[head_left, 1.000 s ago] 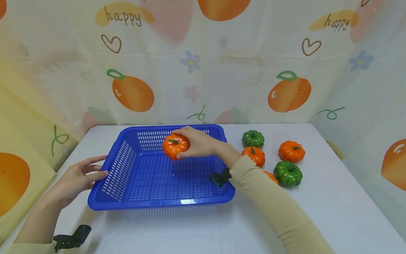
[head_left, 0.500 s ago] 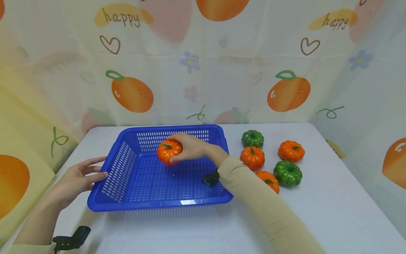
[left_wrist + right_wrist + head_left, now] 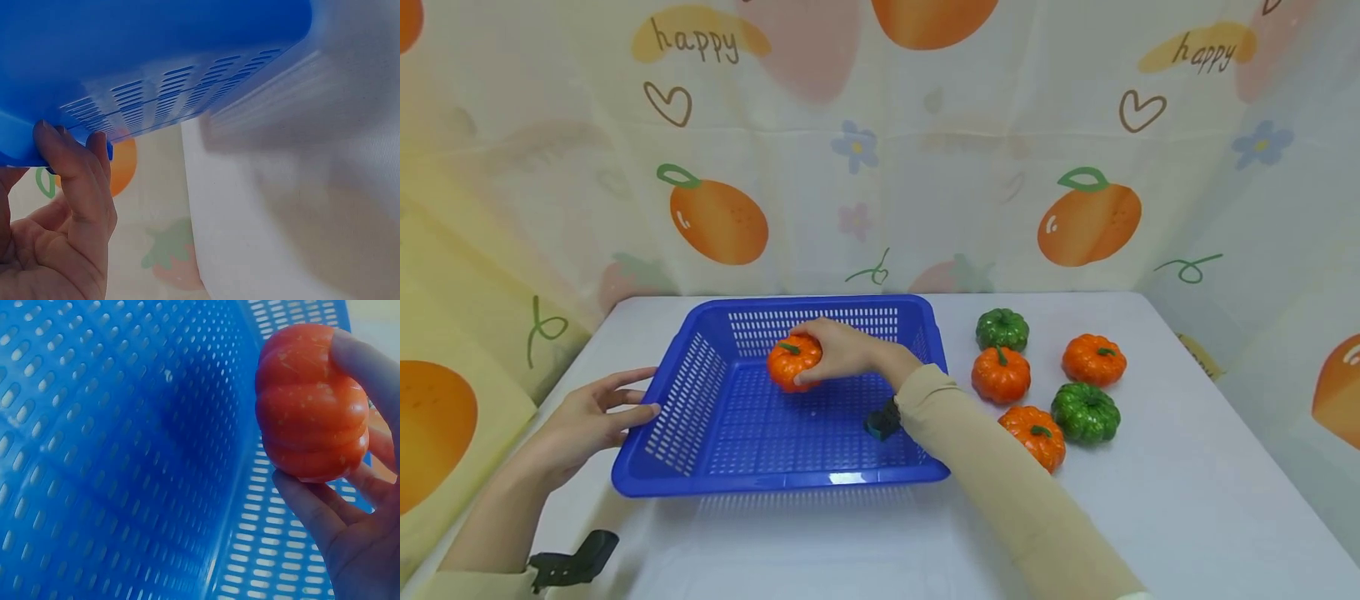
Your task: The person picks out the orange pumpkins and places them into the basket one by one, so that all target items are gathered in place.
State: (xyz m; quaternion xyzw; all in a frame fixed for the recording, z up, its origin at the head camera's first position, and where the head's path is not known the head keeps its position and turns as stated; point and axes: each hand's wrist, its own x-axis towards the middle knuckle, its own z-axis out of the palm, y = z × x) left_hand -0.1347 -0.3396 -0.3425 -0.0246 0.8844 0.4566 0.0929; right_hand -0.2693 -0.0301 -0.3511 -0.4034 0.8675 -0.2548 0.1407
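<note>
A blue plastic basket (image 3: pixel 760 417) with slotted walls stands on the white table, its inside bare apart from what my right hand brings in. My left hand (image 3: pixel 580 425) holds the basket's left rim, thumb over the edge; in the left wrist view, the fingers (image 3: pixel 78 181) bend against the blue side. Inside the basket, my right hand (image 3: pixel 842 354) grips a small orange pumpkin (image 3: pixel 790 360) with a green stem. The right wrist view has this pumpkin (image 3: pixel 312 406) between thumb and fingers, above the perforated floor.
Right of the basket sit a green pumpkin (image 3: pixel 1002 330), an orange one beside it (image 3: pixel 1002 375), another orange pumpkin (image 3: pixel 1093 360) farther right, a green pumpkin (image 3: pixel 1085 412) and a nearer orange pumpkin (image 3: pixel 1036 436). A fruit-print curtain (image 3: pixel 910 167) hangs behind the table (image 3: pixel 1187 483).
My right hand has moved left and lower into the basket with the orange pumpkin. The nearer orange pumpkin on the table has come out from behind the sleeve. My left hand stays put.
</note>
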